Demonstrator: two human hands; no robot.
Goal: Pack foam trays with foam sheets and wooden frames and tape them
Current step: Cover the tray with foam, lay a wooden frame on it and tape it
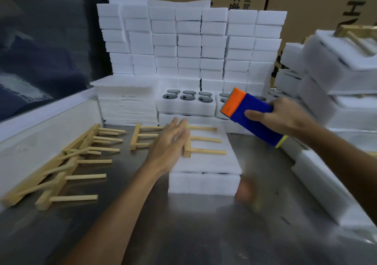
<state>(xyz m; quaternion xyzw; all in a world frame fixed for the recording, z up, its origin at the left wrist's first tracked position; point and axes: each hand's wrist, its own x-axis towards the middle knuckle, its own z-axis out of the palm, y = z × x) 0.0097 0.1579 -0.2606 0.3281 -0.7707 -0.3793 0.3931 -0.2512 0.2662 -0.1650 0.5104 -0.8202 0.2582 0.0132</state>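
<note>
A white foam tray [204, 181] covered by a foam sheet [206, 160] sits mid-table. A wooden frame [202, 140] with three prongs lies on top of the sheet. My left hand [169, 142], fingers straight and blurred, touches the frame's left bar. My right hand [285, 115] grips a blue and orange tape dispenser [251, 115], held in the air above the tray's far right corner.
Several loose wooden frames [67, 162] lie at the left, one more [140, 136] near my left hand. Foam blocks [189, 42] are stacked high at the back, with foam sheets [126, 101] and trays holding dark discs [186, 97]. Packed trays [336, 70] pile up at the right.
</note>
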